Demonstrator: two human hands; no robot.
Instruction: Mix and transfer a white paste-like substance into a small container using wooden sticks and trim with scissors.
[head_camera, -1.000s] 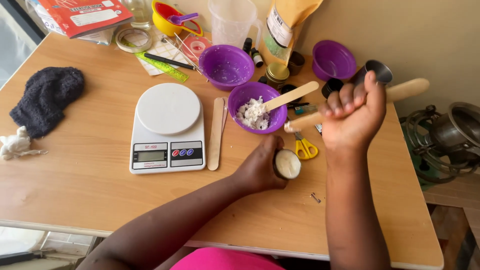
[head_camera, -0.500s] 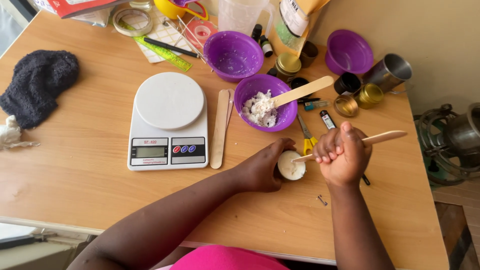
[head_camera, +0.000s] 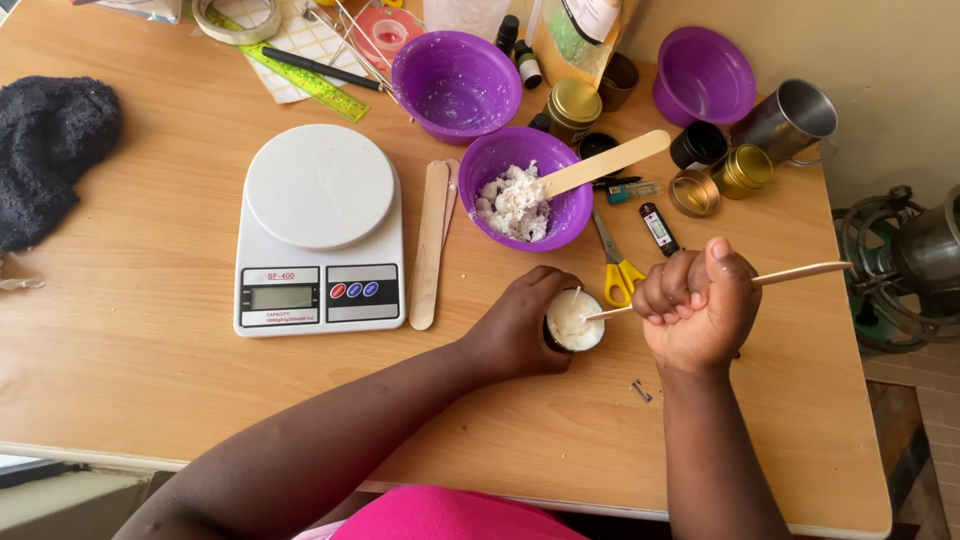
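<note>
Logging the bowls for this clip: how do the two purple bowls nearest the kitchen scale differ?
The nearer purple bowl holds a heap of white flakes and a flat wooden spatula leaning over its rim; the farther purple bowl holds only a thin white smear and no tool. The nearer one sits beside the yellow-handled scissors, the farther one close to the small dark bottles. Both are round, purple and upright.

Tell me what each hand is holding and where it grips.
Left hand wraps the side of a small wax-filled tin. Right hand fists a thin wooden stick around its middle.
</note>
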